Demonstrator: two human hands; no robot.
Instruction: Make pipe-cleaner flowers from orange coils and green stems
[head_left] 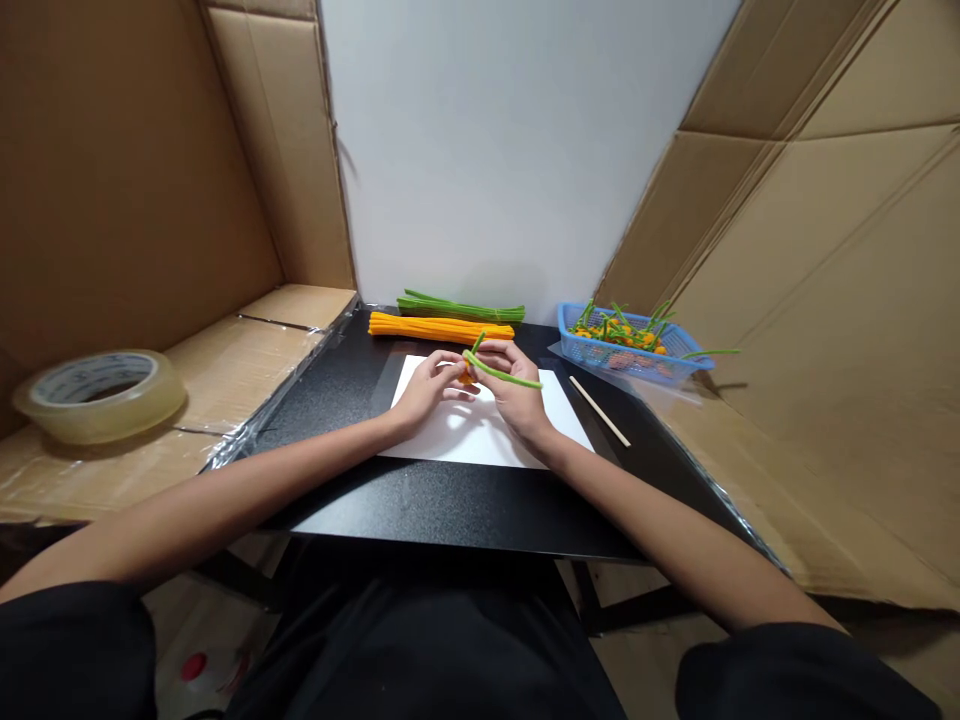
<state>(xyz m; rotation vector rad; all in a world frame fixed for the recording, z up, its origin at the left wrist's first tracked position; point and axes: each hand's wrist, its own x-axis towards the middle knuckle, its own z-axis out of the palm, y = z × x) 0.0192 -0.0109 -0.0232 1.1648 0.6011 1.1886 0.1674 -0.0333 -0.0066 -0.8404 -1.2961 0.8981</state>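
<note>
Over a white sheet of paper (487, 440) on the black table, both hands meet around a small piece made of orange and green pipe cleaners. Its orange part (466, 376) sits between the fingertips, partly hidden by them. A green pipe cleaner (504, 376) bends out of it and runs across my right hand (517, 390). That hand is closed on the piece, thumb and fingers pinching it. My left hand (431, 392) pinches the orange part from the other side with curled fingers.
Behind the hands lie a bundle of orange pipe cleaners (439, 327) and a green bundle (457, 307). At the right stands a blue basket (637, 368) of orange-and-green pieces. A thin wooden stick (600, 411) lies nearby. A tape roll (101, 395) rests on cardboard at left.
</note>
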